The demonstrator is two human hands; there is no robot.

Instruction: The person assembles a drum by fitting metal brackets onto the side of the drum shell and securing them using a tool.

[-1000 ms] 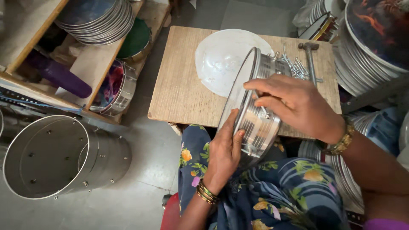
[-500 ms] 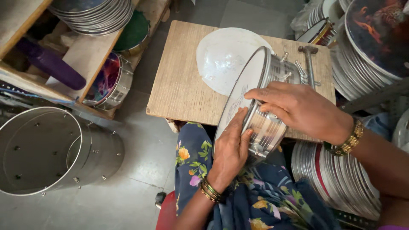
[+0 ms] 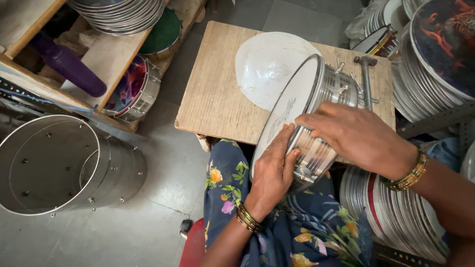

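Two hands of yours hold one small metal drum (image 3: 311, 123), tilted on its side over the near edge of the wooden board (image 3: 213, 99), its white head facing left; your left hand (image 3: 272, 175) wraps the lower rim, fingers curled against the shell; your right hand (image 3: 356, 136) lies over the ribbed shell, fingers bent and gripping it; one white round skin (image 3: 267, 62) lies flat on the board just behind the drum, partly hidden by it; one metal hammer (image 3: 366, 79) rests by the board's right edge, its handle cut off by your right hand; one large open steel shell (image 3: 59, 165) stands on the floor, well apart at left; stacked hoops (image 3: 396, 217) crowd your right.
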